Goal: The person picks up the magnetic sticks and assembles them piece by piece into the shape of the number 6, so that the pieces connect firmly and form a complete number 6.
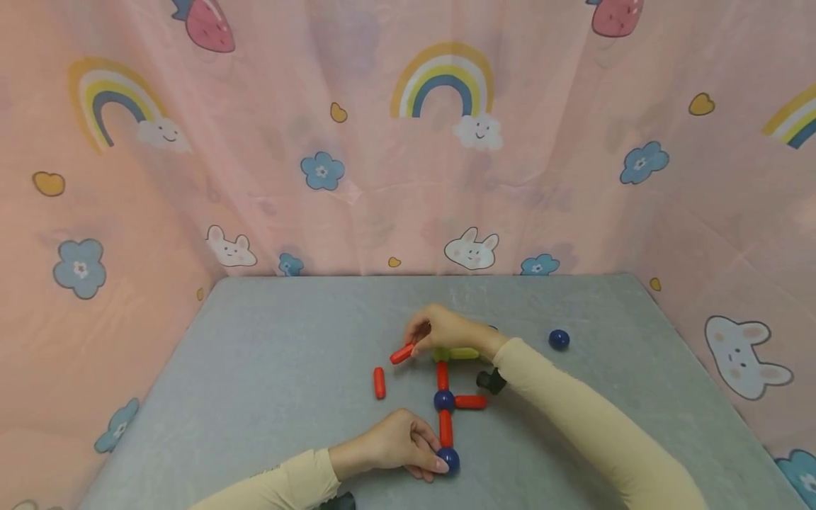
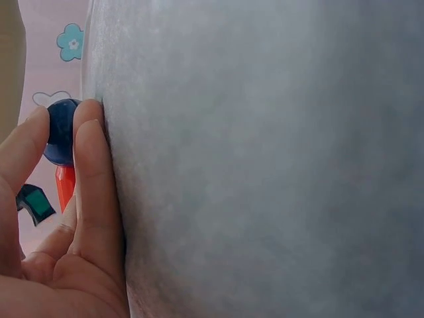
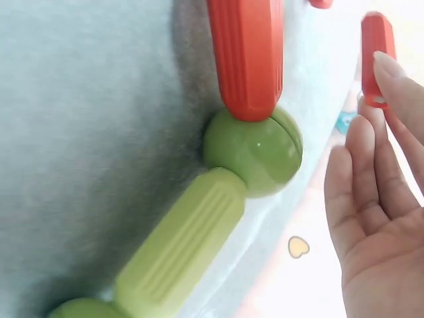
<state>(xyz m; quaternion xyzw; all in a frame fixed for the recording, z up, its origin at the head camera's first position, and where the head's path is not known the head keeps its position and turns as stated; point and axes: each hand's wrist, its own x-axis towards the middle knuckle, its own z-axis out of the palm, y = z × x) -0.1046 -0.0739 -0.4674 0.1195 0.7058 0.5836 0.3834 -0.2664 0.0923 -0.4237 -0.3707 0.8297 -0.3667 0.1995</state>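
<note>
Wearing cream long sleeves. Head view: left sleeve [image 1: 277, 489] at 7 o'clock, small dark print [image 1: 273, 470] near wrist; right sleeve [image 1: 593, 418] at 4. Black wrist camera [image 1: 489, 381] at 5.

A cloth-walled tabletop nook is suggesting a child's play corner. A grey table [image 1: 280, 354] is extending beneath the grips of the left hand [image 1: 395, 443] and right hand [image 1: 444, 330]. Beyond both grips and to either side, pink cloth [image 1: 268, 106] is hanging, bearing rainbows [image 1: 443, 66], rabbits [image 1: 472, 252], flowers [image 1: 322, 171] and strawberries [image 1: 210, 26]. Between the grips, toy-like red rods [image 1: 380, 383] and blue balls [image 1: 444, 400] are lying. The cloth is hiding the surroundings, leaving the kind of building unclear.
</note>
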